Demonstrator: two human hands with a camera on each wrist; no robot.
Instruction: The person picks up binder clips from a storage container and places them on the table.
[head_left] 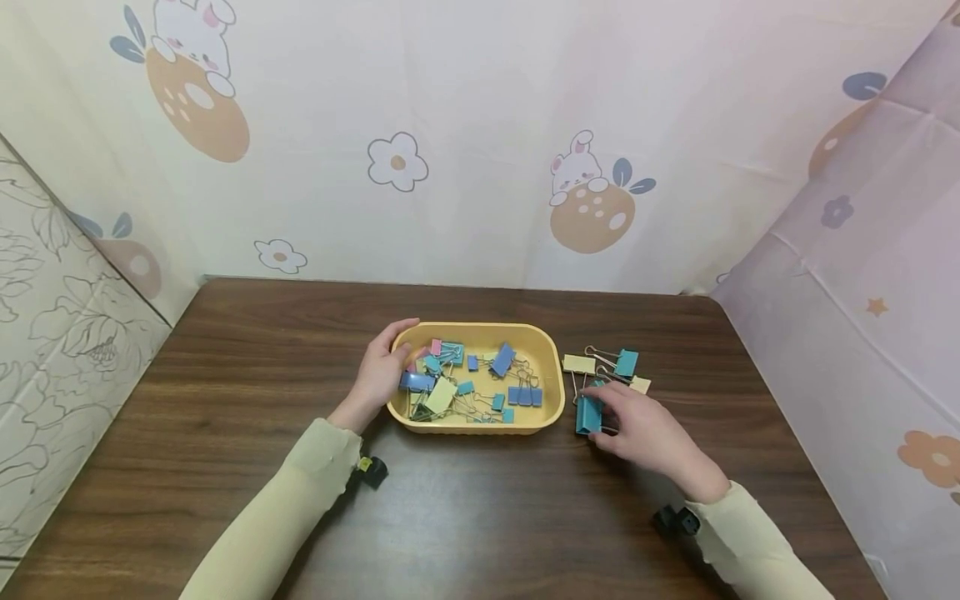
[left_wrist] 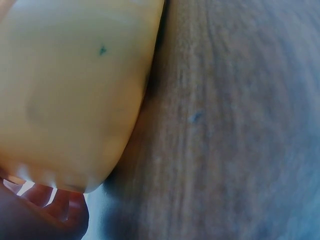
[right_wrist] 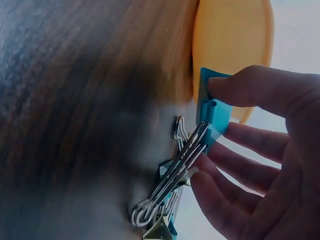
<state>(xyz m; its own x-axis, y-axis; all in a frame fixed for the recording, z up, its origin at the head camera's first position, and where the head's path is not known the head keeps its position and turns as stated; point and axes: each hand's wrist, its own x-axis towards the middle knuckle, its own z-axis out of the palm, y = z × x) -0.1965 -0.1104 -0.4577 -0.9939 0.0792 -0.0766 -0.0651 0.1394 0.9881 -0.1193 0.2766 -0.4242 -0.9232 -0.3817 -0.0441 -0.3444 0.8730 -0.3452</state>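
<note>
My left hand (head_left: pixel 380 372) grips the left end of a yellow plastic basket (head_left: pixel 480 428), its thumb over the rim. In the left wrist view, several fingers (left_wrist: pixel 55 204) show at the basket's wall (left_wrist: pixel 75 100). Inside lie binder clips of mixed sizes, among them a blue one (head_left: pixel 502 360) and a pale yellow one (head_left: pixel 441 395). Right of the basket, my right hand (head_left: pixel 647 427) pinches a large teal binder clip (head_left: pixel 588 414) between thumb and fingers. In the right wrist view the clip (right_wrist: pixel 218 117) has its wire handles pointing away from the basket.
Behind the right hand lie more loose clips on the brown wooden table (head_left: pixel 480 517): a pale yellow clip (head_left: pixel 579 363), a teal clip (head_left: pixel 627 362) and another pale one (head_left: pixel 640 384) partly hidden. A patterned curtain (head_left: pixel 465 225) hangs along the table's back edge.
</note>
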